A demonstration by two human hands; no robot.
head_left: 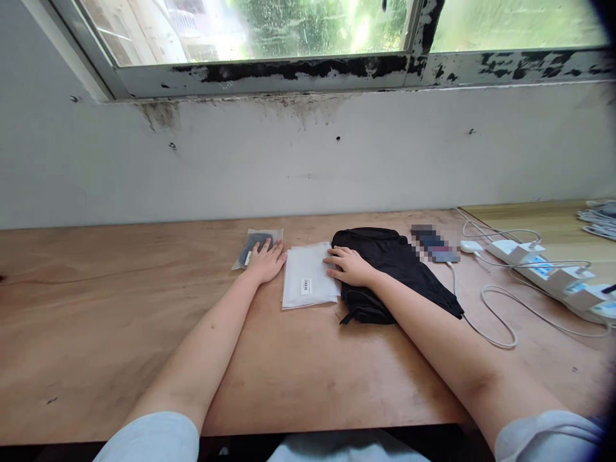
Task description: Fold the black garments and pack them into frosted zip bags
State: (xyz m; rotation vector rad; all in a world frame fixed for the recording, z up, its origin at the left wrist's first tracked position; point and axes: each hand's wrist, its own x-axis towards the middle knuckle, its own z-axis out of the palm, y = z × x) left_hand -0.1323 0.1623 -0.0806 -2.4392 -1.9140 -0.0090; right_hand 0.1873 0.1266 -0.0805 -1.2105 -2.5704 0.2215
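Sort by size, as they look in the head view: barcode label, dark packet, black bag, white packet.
1. Black bag
2. White packet
3. Dark packet, partly covered by the left hand
4. Barcode label

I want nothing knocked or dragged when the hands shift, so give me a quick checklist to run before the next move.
1. Left hand on the pouch: ok, resting over its right side, fingers spread.
2. Right hand clear of the bag: not ok, it lies over the bag, fingertips over the packet.
3. Packet's label facing up: ok.
4. Cable well away from the bag: not ok, it passes right by the bag's lower right corner.
5. Pouch contents: cannot tell, only something dark shows, partly covered by the hand.
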